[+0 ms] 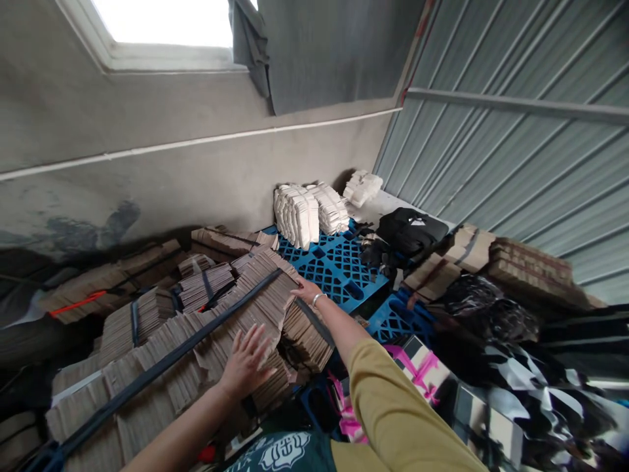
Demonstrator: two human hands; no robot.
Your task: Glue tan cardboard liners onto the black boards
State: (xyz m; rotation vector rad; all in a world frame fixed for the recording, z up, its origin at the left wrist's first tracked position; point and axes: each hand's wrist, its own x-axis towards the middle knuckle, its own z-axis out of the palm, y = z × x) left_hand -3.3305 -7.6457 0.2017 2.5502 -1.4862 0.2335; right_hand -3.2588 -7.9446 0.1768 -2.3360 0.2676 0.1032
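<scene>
A long strapped bundle of brown cardboard sheets (236, 308) runs diagonally across the lower left, with a dark strap (196, 335) along its top. My left hand (248, 360) is spread, its palm towards the near side of the bundle; it grips nothing. At the bundle's far right end, my right hand (307, 292) has its fingers closed over the upper edge. A bracelet circles that wrist. Below this end sits a smaller strapped cardboard stack (305, 334). What the underside of the long bundle rests on is hidden.
More strapped cardboard bundles (140, 314) lie left, along the wall. Blue plastic pallets (339, 269) carry pale stacks (297, 213) at the back. Right of me are a black bag (413, 229), cardboard stacks (531, 262), pink-taped bundles (422, 373) and crumpled black plastic (491, 311).
</scene>
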